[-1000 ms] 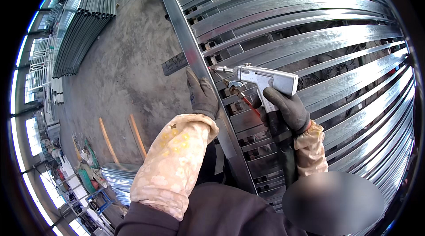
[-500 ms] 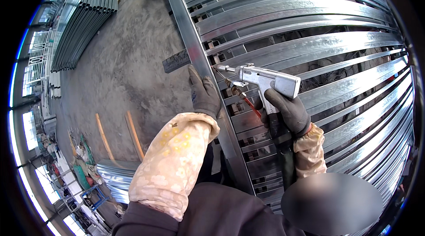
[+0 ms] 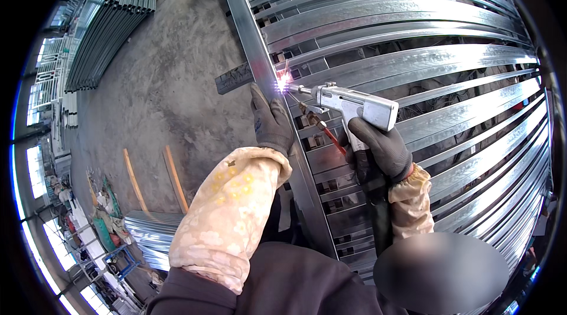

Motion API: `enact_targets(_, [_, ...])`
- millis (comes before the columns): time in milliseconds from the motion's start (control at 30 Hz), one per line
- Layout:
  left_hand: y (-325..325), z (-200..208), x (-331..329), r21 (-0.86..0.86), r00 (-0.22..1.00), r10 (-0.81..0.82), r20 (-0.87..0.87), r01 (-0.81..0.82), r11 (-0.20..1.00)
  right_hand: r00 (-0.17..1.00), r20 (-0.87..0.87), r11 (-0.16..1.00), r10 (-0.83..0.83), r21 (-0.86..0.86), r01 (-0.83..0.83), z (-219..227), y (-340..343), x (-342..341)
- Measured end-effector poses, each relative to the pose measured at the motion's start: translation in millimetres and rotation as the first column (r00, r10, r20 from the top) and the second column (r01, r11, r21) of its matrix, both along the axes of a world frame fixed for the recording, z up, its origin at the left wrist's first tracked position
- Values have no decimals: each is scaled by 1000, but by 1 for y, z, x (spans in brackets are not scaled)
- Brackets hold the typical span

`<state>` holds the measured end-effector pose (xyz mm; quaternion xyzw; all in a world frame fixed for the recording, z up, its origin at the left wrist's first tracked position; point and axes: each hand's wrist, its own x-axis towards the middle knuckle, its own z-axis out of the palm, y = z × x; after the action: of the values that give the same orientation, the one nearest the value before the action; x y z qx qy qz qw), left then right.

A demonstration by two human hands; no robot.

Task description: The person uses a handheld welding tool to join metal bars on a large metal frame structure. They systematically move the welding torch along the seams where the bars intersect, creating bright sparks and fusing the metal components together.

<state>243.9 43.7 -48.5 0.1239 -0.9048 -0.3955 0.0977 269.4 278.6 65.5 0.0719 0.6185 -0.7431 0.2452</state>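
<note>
Far left, a bundle of pipes lies on the floor, with two wooden strips nearer the person and a stack of bright metal tubes beside them.

The left forearm rises from the lower edge in a pale patterned sleeve, slanting up and to the right. The gloved left hand lies along the rail's left edge, its fingers extended upward and parted in a narrow V, one side over the rail and the other on its outer side. Whether it pinches the rail cannot be told. Just above the fingertips, a short dark bar juts out leftward from the rail.

Bright sparks flare at the rail's right edge, by the tip of the silver welding gun, whose nozzle points left. A red tube slopes beneath its body.

The gloved right hand is wrapped around the gun's grip, wrist toward the lower right, forearm coming up steeply; a thick black cable runs down below it. Long metal slats stretch rightward from the rail, behind gun and hand.
</note>
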Motion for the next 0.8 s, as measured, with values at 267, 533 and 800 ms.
enact_targets(267, [1, 8, -2, 33, 999, -18, -29, 19, 999, 993, 116, 1000, 16, 5, -16, 8, 0, 0])
enact_targets(533, [-1, 1, -1, 27, 999, -14, 40, 13, 1000, 981, 193, 1000, 2, 10, -4, 12, 0, 2])
enact_targets(800, [-1, 1, -1, 47, 1000, -8, 30, 6, 999, 985, 171, 1000, -5, -9, 6, 10, -1, 4])
